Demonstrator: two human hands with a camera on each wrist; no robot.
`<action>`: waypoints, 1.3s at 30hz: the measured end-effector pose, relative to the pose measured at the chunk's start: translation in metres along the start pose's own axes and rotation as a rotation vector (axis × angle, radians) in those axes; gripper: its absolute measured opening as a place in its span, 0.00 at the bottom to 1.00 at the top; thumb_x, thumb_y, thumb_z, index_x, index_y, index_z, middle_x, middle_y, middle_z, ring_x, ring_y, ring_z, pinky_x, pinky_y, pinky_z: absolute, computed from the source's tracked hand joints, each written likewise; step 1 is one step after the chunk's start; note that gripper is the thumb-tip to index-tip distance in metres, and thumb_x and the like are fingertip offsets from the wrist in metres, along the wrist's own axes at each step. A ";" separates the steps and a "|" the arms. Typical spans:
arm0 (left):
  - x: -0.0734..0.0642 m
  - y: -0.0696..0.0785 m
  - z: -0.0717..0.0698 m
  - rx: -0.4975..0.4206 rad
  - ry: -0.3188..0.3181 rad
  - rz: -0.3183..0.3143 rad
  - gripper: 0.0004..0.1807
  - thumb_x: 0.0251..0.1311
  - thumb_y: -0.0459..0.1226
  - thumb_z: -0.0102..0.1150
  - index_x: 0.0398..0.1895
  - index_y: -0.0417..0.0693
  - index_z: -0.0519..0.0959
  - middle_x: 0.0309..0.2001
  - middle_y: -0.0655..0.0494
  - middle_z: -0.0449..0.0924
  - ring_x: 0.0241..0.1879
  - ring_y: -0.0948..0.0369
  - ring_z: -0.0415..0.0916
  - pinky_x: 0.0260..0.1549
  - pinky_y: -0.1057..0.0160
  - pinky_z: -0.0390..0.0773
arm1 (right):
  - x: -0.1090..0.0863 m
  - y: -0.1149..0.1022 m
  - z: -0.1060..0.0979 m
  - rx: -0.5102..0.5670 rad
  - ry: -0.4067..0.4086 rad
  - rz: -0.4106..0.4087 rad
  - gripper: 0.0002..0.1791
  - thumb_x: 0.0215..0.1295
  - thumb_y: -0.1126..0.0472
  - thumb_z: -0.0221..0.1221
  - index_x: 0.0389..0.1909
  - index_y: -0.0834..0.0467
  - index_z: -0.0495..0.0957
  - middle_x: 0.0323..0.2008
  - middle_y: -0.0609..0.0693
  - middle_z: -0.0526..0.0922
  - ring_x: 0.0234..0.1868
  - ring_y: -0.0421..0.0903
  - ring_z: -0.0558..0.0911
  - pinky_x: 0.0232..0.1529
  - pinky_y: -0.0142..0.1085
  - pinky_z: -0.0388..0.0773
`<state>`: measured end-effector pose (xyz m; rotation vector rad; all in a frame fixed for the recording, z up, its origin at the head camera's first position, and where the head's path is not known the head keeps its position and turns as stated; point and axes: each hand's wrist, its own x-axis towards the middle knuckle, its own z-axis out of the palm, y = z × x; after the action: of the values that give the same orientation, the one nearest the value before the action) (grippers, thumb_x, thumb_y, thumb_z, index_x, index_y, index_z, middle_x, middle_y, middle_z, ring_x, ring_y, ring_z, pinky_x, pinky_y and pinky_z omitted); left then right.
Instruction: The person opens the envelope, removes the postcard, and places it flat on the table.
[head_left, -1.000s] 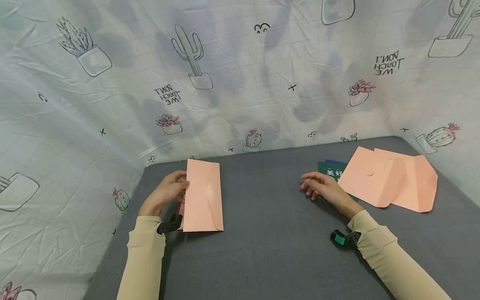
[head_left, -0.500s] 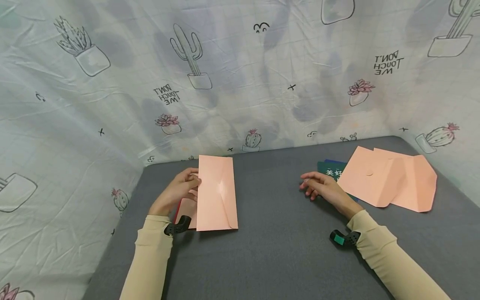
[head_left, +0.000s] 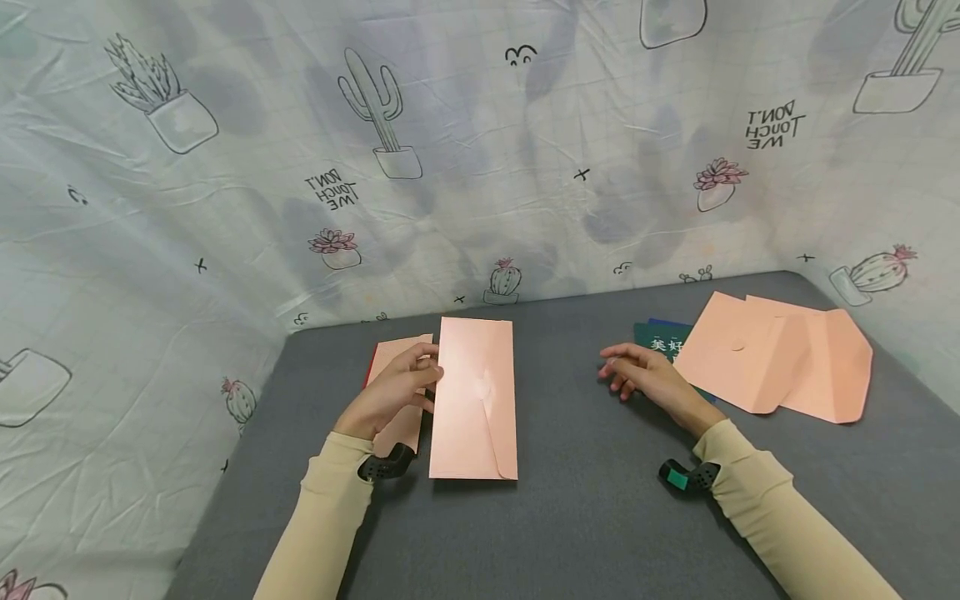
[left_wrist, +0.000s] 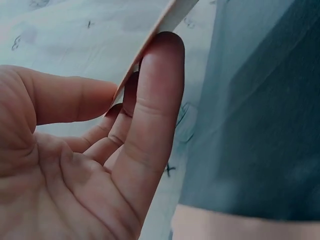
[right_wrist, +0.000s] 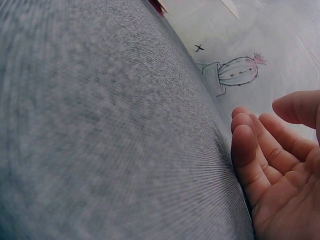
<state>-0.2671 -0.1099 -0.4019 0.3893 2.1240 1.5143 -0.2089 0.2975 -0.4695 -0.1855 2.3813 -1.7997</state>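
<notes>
I have the left hand (head_left: 392, 393) pinching the left edge of a pink envelope (head_left: 476, 400), apparently just above the grey table (head_left: 585, 517), and the relaxed right hand (head_left: 651, 379) holding nothing near the green card (head_left: 660, 336).

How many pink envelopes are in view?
4: one envelope in the left hand; a second on the table, partly behind that hand; a third and fourth overlapping beside the right hand. More may be hidden.
</notes>
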 end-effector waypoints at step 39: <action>0.015 -0.018 0.063 -0.128 -0.197 -0.076 0.24 0.74 0.35 0.48 0.68 0.38 0.59 0.41 0.48 0.75 0.39 0.56 0.78 0.37 0.54 0.87 | 0.002 0.000 0.001 -0.044 0.031 0.031 0.24 0.80 0.51 0.49 0.67 0.62 0.69 0.51 0.62 0.82 0.38 0.42 0.82 0.39 0.36 0.84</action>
<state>-0.2435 -0.0582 -0.4382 0.3904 1.8600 1.4946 -0.2106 0.2960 -0.4701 -0.1259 2.4325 -1.7513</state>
